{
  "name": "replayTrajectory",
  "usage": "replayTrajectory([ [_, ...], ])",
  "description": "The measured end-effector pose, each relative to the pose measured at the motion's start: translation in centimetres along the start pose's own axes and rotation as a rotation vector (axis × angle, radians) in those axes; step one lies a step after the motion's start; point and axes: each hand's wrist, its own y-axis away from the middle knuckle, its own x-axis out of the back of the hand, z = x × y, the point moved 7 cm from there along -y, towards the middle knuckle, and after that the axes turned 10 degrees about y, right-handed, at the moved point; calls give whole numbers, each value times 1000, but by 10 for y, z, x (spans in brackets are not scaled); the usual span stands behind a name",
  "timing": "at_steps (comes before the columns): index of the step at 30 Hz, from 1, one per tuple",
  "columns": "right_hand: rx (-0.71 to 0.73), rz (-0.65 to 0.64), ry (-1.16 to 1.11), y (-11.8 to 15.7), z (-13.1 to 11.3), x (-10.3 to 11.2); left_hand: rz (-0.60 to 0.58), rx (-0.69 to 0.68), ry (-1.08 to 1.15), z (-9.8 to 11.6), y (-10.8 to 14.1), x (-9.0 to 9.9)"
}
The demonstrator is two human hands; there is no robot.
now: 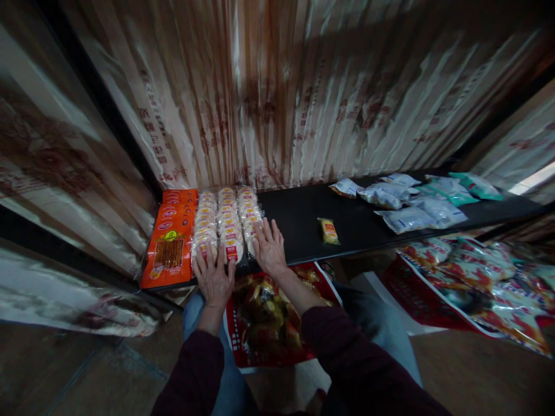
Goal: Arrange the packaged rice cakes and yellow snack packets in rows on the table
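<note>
Head view, left hand [214, 282], right hand [271, 254], fingers [267, 232] spread against packets [228, 215] near shelf edge [303, 257] (room rightward)

A: Shelf [299, 231], left end?
B: Overlapping packets [169, 254]; just right of them, three rows of packs [228, 222], running front to back.
A: Farther right?
B: One lone packet [329, 231] near the front edge, then pouches [407, 219] clustered toward the right end.
A: Behind?
B: Hanging sheet [277, 144], all along.
A: Below?
B: Filled bag [232, 323] between the person's knees [381, 329]. Second bag [416, 300], right of the right knee.
</note>
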Motion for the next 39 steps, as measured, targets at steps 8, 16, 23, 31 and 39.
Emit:
replayTrajectory([
  [8,20,-61,-13,-4,-1,-7,-11,-6,-21,1,0,-1],
  [16,25,-126,-5,-4,-3,-10,-49,-53,-72,-3,3,-5],
  [23,22,-61,-44,-3,0,-3,-68,-57,-87,-4,4,-5],
  [31,11,165,-170,57,27,34,-10,-106,-36,-4,8,1],
  [39,-266,-46,-38,167,111,10,-103,-386,188,29,47,11],
])
